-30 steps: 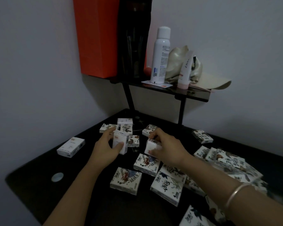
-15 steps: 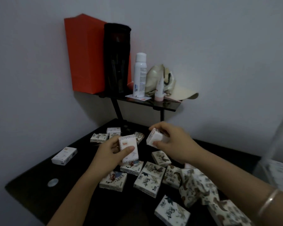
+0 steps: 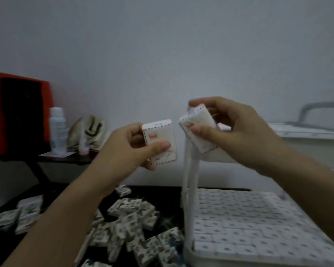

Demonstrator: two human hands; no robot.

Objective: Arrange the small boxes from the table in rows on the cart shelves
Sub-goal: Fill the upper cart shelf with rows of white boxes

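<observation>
Small boxes (image 3: 249, 224) in tight rows cover the lower shelf (image 3: 187, 253) of the white cart (image 3: 189, 180), which fills the near right of our view. Its upper shelf (image 3: 307, 132) shows farther off, behind our right arm.

Left of the cart lies the black table (image 3: 170, 193). At the far left a raised dark side shelf (image 3: 66, 158) carries an orange box (image 3: 48, 105), a pale spray can (image 3: 57, 130) and a crumpled bag (image 3: 87, 130), all blurred.

On the table we see a loose pile of boxes (image 3: 131, 214), some flat, some tilted and overlapping, with a few more strewn at the near left.

Both our forearms reach up from the near edge, well above the table. They bring the hands close together at the middle of the view.

Our left hand (image 3: 123, 149) grips a white box (image 3: 162, 139) held upright, with the thumb (image 3: 160, 146) laid across its front face and the fingers curled behind it.

Our right hand (image 3: 239, 132) pinches a second white box (image 3: 199, 128), which is tilted. Its thumb presses the near face and a finger hooks over the top edge.

The two held boxes sit just beside each other, apart. The right one is in front of the cart's upright post.
</observation>
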